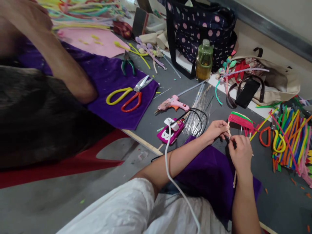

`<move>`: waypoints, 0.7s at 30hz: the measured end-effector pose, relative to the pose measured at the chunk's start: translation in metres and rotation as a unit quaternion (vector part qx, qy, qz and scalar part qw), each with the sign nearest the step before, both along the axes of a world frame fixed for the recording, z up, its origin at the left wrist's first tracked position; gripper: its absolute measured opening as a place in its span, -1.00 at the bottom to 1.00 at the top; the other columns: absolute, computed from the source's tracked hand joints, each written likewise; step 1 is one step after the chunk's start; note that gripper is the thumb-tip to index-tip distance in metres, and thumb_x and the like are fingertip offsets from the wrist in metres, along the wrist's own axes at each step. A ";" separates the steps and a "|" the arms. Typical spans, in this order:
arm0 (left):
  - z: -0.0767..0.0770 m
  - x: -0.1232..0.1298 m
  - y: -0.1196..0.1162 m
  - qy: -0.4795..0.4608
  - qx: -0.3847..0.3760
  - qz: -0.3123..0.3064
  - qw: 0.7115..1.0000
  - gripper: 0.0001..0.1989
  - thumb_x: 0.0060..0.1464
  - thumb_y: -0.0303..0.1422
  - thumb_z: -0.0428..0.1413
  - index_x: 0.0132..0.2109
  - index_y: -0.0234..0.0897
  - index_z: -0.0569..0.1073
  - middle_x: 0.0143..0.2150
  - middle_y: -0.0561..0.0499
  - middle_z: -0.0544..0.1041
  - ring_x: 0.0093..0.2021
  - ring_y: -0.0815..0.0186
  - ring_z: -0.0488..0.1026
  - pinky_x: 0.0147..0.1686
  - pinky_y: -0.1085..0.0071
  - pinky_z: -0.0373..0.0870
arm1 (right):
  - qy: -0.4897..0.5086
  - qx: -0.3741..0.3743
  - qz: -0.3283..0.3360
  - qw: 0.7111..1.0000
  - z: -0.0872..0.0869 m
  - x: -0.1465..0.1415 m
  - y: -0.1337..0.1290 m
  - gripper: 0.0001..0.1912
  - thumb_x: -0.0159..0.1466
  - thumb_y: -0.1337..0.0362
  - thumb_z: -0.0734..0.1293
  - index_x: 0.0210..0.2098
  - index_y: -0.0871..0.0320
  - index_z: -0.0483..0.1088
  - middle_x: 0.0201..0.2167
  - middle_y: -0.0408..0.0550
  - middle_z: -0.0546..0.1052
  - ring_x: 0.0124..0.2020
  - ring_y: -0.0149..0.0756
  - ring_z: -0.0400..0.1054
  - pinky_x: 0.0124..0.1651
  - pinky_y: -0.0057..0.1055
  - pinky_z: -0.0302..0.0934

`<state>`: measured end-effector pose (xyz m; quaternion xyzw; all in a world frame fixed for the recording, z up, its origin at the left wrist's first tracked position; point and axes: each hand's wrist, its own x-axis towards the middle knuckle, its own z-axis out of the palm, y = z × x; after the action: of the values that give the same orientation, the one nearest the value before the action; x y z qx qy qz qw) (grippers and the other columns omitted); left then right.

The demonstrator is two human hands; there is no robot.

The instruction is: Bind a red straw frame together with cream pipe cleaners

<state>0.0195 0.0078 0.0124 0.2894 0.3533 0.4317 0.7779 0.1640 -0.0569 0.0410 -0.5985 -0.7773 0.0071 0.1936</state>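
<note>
"What's the biggest thing there?"

"The grey worktop point(280, 201), with a pale wooden strip along its near edge. A purple cloth point(117, 118) covers its left part, under another person's forearm point(70, 73)."

"Then?"

"A navy tote bag point(195, 27) by the far edge, printed with pink dots and bone shapes. Right of it, towards the far right corner, a beige canvas bag point(285, 83), then a bundle of coloured pipe cleaners point(290, 136) nearer the right edge."

"Smaller?"

"Yellow-and-red-handled scissors point(141, 85) on the cloth's corner, and a green-topped bottle point(205, 61) before the tote. Then the pink glue gun point(174, 103), farther from the near edge than the magenta power strip point(179, 131)."

"Any writing?"

"The marks on the gun's red switch and the strip's casing are too small to read."

"And the hands?"

"Left hand point(218, 130): fingers pinched closed on the cream side of a pink-and-green pipe-cleaner piece point(240, 122), above the worktop's near edge. Right hand point(242, 149): fingertips together on that side's lower end."
</note>
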 end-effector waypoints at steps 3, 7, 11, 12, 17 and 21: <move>-0.002 0.001 0.000 -0.003 0.004 0.005 1.000 -0.74 -0.05 -0.33 0.25 -0.33 -0.38 0.35 -0.51 -0.01 0.53 -0.55 0.37 0.51 -0.65 0.60 0.33 | 0.024 -0.014 -0.007 1.000 -0.005 0.002 0.001 -0.88 0.21 0.40 0.22 -0.31 0.11 0.37 -0.36 -0.05 0.41 -0.23 -0.19 0.20 -0.19 -0.31 0.09; -0.004 0.002 0.001 -0.001 0.013 0.017 1.000 -0.72 -0.07 -0.29 0.26 -0.34 -0.38 0.35 -0.52 -0.03 0.53 -0.56 0.38 0.50 -0.68 0.63 0.25 | 0.041 -0.038 -0.021 0.998 -0.003 0.000 -0.001 -0.89 0.19 0.38 0.22 -0.35 0.11 0.37 -0.38 -0.05 0.42 -0.23 -0.19 0.21 -0.18 -0.32 0.10; -0.005 -0.001 0.003 -0.023 0.016 0.030 0.999 -0.70 -0.09 -0.26 0.26 -0.33 -0.36 0.35 -0.50 -0.05 0.55 -0.55 0.39 0.50 -0.65 0.61 0.29 | 0.125 -0.027 -0.024 0.992 0.009 0.003 -0.002 -0.88 0.23 0.22 0.26 -0.36 0.10 0.40 -0.39 -0.08 0.44 -0.25 -0.22 0.26 -0.17 -0.34 0.14; -0.005 -0.002 0.004 -0.032 0.014 0.037 0.999 -0.69 -0.10 -0.26 0.27 -0.32 -0.36 0.35 -0.50 -0.05 0.55 -0.54 0.38 0.50 -0.64 0.61 0.32 | 0.165 -0.012 -0.043 0.985 0.011 0.007 -0.001 -0.84 0.23 0.17 0.27 -0.36 0.11 0.41 -0.40 -0.08 0.44 -0.28 -0.25 0.28 -0.18 -0.35 0.15; 0.002 -0.010 0.005 -0.069 0.020 0.060 0.996 -0.66 -0.14 -0.26 0.29 -0.28 -0.36 0.37 -0.49 -0.01 0.54 -0.49 0.37 0.52 -0.61 0.60 0.36 | 0.304 0.049 -0.239 0.921 0.007 0.042 0.004 -0.62 0.22 -0.02 0.25 -0.30 0.20 0.46 -0.43 -0.02 0.50 -0.44 -0.31 0.31 -0.32 -0.40 0.18; 0.010 -0.013 0.005 -0.076 0.037 0.055 0.995 -0.64 -0.15 -0.26 0.31 -0.27 -0.36 0.38 -0.49 0.01 0.52 -0.47 0.35 0.52 -0.61 0.60 0.36 | 0.413 -0.110 -0.237 0.872 0.000 0.052 0.006 -0.49 0.16 -0.11 0.28 -0.19 0.22 0.47 -0.38 0.04 0.57 -0.56 -0.36 0.26 -0.48 -0.43 0.13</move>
<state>0.0070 0.0124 0.0224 0.2646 0.2926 0.5071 0.7663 0.2162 -0.0512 0.0410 -0.7247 -0.4554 0.2931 0.4261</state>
